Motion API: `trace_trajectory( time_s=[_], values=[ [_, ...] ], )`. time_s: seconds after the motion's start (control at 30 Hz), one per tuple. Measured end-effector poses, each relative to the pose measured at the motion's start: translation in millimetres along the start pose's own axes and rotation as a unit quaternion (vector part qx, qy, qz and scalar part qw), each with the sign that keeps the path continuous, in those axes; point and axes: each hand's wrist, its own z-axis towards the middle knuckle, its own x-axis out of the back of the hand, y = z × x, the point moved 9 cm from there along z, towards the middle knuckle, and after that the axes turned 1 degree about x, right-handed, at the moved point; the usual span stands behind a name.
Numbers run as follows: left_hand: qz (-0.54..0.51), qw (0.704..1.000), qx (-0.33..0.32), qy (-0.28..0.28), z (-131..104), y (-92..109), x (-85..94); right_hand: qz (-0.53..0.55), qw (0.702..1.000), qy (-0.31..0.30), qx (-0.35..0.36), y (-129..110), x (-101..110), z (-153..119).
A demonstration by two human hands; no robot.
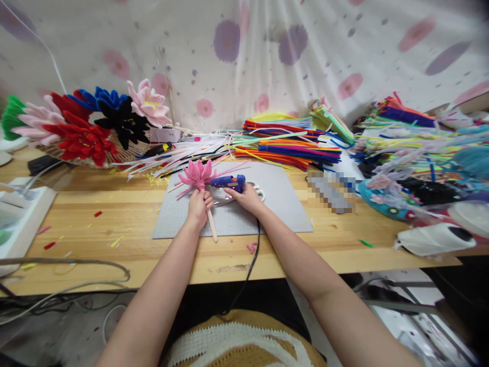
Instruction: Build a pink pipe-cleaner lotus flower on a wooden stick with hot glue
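Observation:
A pink flower (197, 174) with pointed petals stands upright in my left hand (200, 205), whose fingers are wrapped round its base. Below that fist its pale wooden stick (212, 224) slants down over the mat's front edge. My right hand (246, 198) grips a blue glue gun (233, 182), its nozzle pointing left at the base of the flower. From the gun a black cord (255, 260) runs down past the table edge. Scissors (260, 192) with pale handles lie on the grey mat (282, 204), partly hidden behind my right hand.
Finished flowers (87, 137) stand at the back left. Bundles of coloured pipe cleaners (286, 148) lie along the back and right. A white tray (38, 214) is at the left edge, a white spool (431, 239) at the right. Pink scraps (251, 247) lie before the mat.

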Motion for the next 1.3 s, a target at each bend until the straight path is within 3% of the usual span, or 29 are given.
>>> trace_trajectory(
  time_s=[0.33, 0.67, 0.9, 1.3],
  values=[
    [0.006, 1.000, -0.003, 0.003, 1, 0, -0.2, 0.028, 1.000, 0.003, 0.011, -9, -2, -1],
    [-0.004, 1.000, -0.007, 0.003, -1, 1, 0.5, -0.018, 1.000, 0.009, 0.002, -3, 3, 0],
    [-0.004, 1.000, -0.006, 0.007, 0, 1, 0.1, 0.027, 0.999, 0.001, 0.024, -10, -2, 0],
    [-0.009, 1.000, -0.010, 0.003, -1, 2, -0.9, 0.010, 1.000, 0.009, 0.017, -6, 3, 0]
  ],
)
